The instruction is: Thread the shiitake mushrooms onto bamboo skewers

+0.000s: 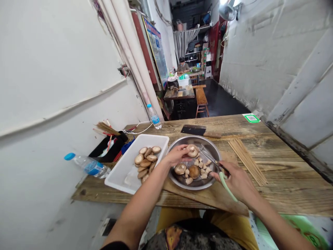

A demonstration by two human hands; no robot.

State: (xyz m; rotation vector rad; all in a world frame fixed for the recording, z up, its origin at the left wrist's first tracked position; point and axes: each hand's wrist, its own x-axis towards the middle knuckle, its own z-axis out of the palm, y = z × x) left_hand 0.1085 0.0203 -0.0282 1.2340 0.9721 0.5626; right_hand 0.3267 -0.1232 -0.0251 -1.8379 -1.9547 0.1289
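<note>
My left hand grips a mushroom over the steel bowl, its pale stem side turned up. Closed around the handles of a pair of scissors is my right hand; the blades point up and left, close beside the mushroom. Inside the bowl lie a whole pale mushroom, a brown one and several cut stem pieces. A white plastic tray to the left holds several brown mushrooms. Part of the bowl's floor is hidden by my hands.
A cleaver lies behind the bowl, and a bundle of wooden skewers to its right. Water bottles and a black box stand on the left. Under the bowl is a wooden board. A person sits far back.
</note>
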